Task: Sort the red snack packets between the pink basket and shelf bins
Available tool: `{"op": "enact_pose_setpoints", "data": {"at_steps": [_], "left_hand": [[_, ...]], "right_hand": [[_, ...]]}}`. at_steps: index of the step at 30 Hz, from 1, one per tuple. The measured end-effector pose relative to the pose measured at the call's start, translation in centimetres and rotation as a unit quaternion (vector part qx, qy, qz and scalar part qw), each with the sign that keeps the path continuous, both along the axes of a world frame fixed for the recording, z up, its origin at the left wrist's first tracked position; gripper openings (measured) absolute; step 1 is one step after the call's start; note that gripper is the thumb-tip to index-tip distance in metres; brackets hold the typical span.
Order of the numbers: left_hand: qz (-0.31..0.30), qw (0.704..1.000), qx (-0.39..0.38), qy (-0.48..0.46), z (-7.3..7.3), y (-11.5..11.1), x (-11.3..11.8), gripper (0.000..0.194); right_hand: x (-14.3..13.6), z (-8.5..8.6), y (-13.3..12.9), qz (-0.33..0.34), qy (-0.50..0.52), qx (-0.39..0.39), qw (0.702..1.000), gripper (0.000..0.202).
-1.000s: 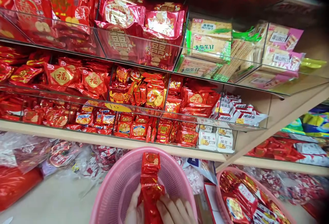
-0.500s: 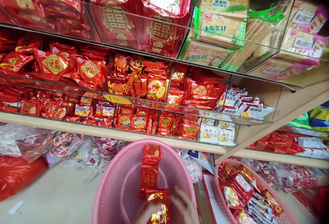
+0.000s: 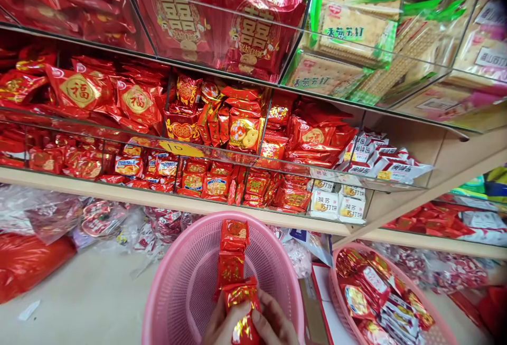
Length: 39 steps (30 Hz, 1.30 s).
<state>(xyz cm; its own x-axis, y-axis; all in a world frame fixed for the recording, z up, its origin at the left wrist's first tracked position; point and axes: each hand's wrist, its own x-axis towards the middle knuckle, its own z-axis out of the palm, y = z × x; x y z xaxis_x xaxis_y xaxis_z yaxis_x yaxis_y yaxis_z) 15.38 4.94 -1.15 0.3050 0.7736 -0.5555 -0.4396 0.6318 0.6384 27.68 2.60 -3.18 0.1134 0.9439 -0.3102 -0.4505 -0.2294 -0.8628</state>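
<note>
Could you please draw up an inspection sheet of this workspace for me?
Surface: pale floor, with a white scrap at the left.
Things in hand: a shiny red packet held over a round pink basket; two more red packets line up beyond it, whether joined to it unclear.
Clutter: clear plastic bags below the shelves; a red bag at the left.
Hands: left hand and right hand both grip the red packet.
Cables: nothing seen.
Surroundings: shelves stocked with wrapped snacks; a second pink basket of mixed packets at the right.
</note>
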Motion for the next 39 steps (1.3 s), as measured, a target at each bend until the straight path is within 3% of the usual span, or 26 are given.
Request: {"op": "enact_pose_setpoints", "data": {"at_steps": [4, 7, 12, 18, 23, 26, 30, 33, 36, 39], "left_hand": [[0.027, 0.999, 0.025, -0.020, -0.3, 0.3, -0.9, 0.065], [0.058, 0.996, 0.059, 0.026, -0.6, 1.0, -1.4, 0.070], [0.058, 0.981, 0.137, 0.126, -0.7, 2.8, -1.3, 0.076], [0.051, 0.966, 0.140, 0.212, -1.3, 4.4, -0.6, 0.079], [0.047, 0.970, 0.120, 0.206, -1.8, 4.9, -0.5, 0.071], [0.032, 0.968, 0.123, 0.216, -1.0, 5.0, -0.5, 0.068], [0.015, 0.973, 0.112, 0.201, 0.8, 5.1, -0.6, 0.054], [0.001, 0.984, 0.080, 0.158, 1.6, 5.5, -0.7, 0.050], [-0.006, 0.993, 0.051, 0.105, 1.0, 6.0, -0.8, 0.059], [0.016, 0.995, 0.031, 0.094, -0.5, 6.1, -1.0, 0.062]], "right_hand": [[-0.1, 0.5, 1.2, 0.005, 0.011, 0.003, 1.000, 0.044], [-0.3, 0.9, 2.5, 0.020, -0.005, 0.018, 1.000, 0.042], [-1.0, 0.2, 4.4, 0.047, -0.160, 0.052, 0.985, 0.051], [-1.4, -2.7, 4.6, -0.011, -0.417, 0.105, 0.903, 0.050], [-1.7, -3.4, 4.6, -0.036, -0.547, 0.149, 0.823, 0.049], [-1.6, -3.6, 4.6, -0.036, -0.580, 0.152, 0.800, 0.049], [-1.5, -4.6, 4.6, -0.053, -0.562, 0.160, 0.810, 0.046], [-1.4, -5.0, 4.8, -0.058, -0.505, 0.120, 0.853, 0.050], [-1.5, -4.4, 5.2, -0.012, -0.384, 0.043, 0.922, 0.059], [-1.5, -3.2, 5.4, 0.023, -0.279, -0.004, 0.960, 0.063]]}}
